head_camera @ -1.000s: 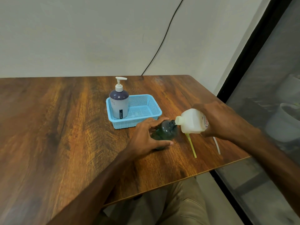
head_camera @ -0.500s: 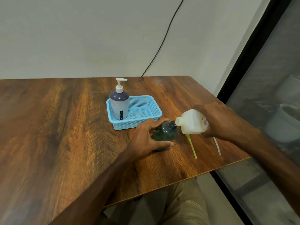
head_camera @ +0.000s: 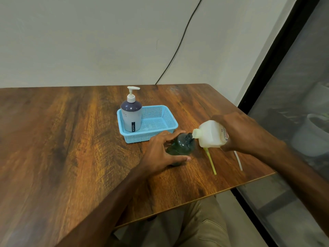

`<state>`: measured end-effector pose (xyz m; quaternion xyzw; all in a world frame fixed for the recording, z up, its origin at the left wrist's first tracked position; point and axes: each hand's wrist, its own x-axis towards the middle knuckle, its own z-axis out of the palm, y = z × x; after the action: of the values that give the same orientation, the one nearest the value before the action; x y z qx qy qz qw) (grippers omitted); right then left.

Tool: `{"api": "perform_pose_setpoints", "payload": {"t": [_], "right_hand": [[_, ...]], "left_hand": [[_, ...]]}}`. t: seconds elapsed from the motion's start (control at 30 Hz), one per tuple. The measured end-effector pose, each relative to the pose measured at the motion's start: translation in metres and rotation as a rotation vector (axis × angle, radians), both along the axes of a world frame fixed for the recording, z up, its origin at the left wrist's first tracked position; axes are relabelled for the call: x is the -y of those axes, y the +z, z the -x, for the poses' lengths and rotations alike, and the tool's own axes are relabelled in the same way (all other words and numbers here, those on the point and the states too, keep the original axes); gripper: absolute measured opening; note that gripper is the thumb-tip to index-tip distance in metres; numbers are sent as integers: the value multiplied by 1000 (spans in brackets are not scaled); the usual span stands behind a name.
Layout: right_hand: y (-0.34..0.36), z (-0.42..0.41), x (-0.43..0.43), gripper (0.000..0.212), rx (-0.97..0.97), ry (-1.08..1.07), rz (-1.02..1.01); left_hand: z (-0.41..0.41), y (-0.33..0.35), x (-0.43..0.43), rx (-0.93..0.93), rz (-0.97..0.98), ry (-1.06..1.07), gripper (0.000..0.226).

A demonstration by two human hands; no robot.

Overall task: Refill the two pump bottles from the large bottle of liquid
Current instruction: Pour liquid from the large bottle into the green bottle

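- Large bottle (head_camera: 211, 133), white and translucent, is tipped on its side above the bench (head_camera: 62, 139), with its spout touching the open neck of the green bottle (head_camera: 181, 144).
- Over the large bottle comes the right hand (head_camera: 238, 132), gripping it from above with fingers curled round the body by the label.
- Green bottle stands upright on the bench just in front of the basket (head_camera: 160, 134), with no pump on it. I cannot tell whether liquid is running into it.
- Round the green bottle goes the left hand (head_camera: 160, 154), thumb on the near side and fingers curled over the far side.
- Purple bottle (head_camera: 131, 115), with a white pump on top, stands upright in the left end of the blue mesh basket.
- 2 tubes lie on the bench right of the green bottle: a yellow tube (head_camera: 211, 162) running out from under the large bottle, and a white tube (head_camera: 238, 160) nearer the bench's right edge, partly hidden by the right wrist.
- Behind the bench, a black cable (head_camera: 178, 49) runs down the pale wall.
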<state>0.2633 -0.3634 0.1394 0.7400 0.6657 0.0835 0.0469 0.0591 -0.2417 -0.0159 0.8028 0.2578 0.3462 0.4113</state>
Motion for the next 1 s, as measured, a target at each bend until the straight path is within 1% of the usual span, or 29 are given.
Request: {"api": "perform_pose_setpoints", "payload": {"t": [0.07, 0.13, 0.23, 0.27, 0.33, 0.43, 0.57, 0.6, 0.7, 0.73, 0.8, 0.9, 1.0], "right_hand": [[0, 0, -1, 62, 19, 16, -12], [-4, -6, -3, 66, -10, -15, 21], [-7, -11, -5, 77, -257, -164, 166], [-8, -13, -6, 78, -287, -172, 166], [-11, -17, -8, 76, -235, -161, 124], [-16, -21, -9, 82, -306, -207, 162], [-20, -25, -9, 85, -323, -198, 151], [-19, -24, -9, 84, -314, -192, 151], [-17, -21, -9, 78, -182, -132, 98], [-17, -19, -8, 81, -170, -129, 97], [-17, -19, -7, 87, -191, -135, 116], [-17, -18, -7, 88, -210, -146, 132], [-14, -14, -6, 87, -171, -121, 114]], "left_hand": [[0, -1, 0, 4, 13, -4, 87], [-1, -2, -1, 4, 15, -4, 88], [-1, -3, -2, -2, 16, -2, 89], [-1, -3, -2, -6, 19, 0, 89], [-1, -3, -2, -11, 25, 1, 89], [-1, -3, -3, -9, 20, 0, 88], [-1, -4, -3, -21, 15, 0, 87], [-1, -4, -4, -21, 11, -1, 86], [-1, -4, -3, -6, 19, -6, 86], [-1, -3, -3, 1, 18, -6, 87], [-1, -2, -2, 9, 14, -4, 86], [0, -2, -2, 5, 21, -8, 86], [0, -3, -2, -4, 23, -5, 88]]}}
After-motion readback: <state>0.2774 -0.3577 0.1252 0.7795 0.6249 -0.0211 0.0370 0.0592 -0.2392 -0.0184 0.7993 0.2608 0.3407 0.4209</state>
